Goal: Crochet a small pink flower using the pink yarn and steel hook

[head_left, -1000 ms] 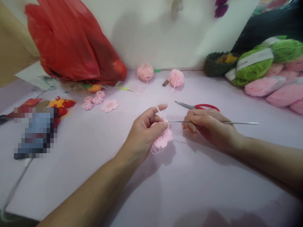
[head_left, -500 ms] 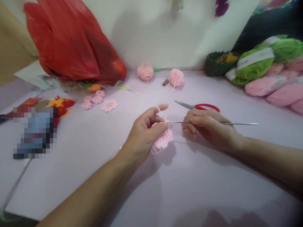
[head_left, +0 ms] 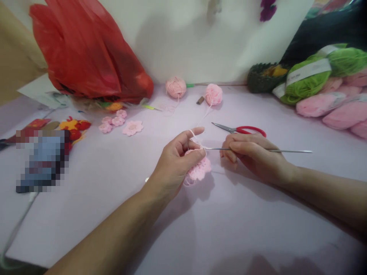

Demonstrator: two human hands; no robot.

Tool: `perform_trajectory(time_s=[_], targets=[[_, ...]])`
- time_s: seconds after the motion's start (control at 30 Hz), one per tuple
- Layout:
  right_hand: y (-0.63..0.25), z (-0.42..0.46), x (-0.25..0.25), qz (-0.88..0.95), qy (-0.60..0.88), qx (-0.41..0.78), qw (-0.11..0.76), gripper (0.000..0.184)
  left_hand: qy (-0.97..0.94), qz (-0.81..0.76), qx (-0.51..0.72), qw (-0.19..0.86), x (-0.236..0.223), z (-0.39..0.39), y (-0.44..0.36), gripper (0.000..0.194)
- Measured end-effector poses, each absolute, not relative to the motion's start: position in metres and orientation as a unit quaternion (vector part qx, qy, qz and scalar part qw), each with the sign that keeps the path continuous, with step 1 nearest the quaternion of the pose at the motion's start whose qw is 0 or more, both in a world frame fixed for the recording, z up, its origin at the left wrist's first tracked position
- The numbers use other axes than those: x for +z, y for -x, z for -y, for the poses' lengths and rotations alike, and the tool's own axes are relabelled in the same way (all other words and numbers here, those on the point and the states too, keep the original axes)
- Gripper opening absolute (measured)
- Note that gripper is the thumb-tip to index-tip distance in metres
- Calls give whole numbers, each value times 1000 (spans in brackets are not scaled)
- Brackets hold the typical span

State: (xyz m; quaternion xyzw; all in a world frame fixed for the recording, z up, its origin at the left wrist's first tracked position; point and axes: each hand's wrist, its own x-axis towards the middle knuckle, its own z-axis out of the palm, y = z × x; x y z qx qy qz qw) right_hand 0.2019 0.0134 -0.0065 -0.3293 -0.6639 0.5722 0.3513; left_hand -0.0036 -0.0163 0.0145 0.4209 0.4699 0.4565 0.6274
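Holding one crochet hook (head_left: 289, 151), one flower (head_left: 199, 169)

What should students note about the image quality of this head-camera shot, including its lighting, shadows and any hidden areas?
In the head view, soft, diffuse light gives the left hand and crocheted piece a blurry-edged shadow on the lilac surface, with no strong glare; also in the head view, a pixelated block hides an object at left, and the lower right corner darkens.
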Motion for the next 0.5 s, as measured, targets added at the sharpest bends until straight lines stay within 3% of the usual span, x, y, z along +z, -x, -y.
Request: perform_trajectory(time_s=[0.5], targets=[[-199, -12, -8, 650, 317, 596, 348, 35, -443, -489, 447, 604, 16, 18, 3, 86]])
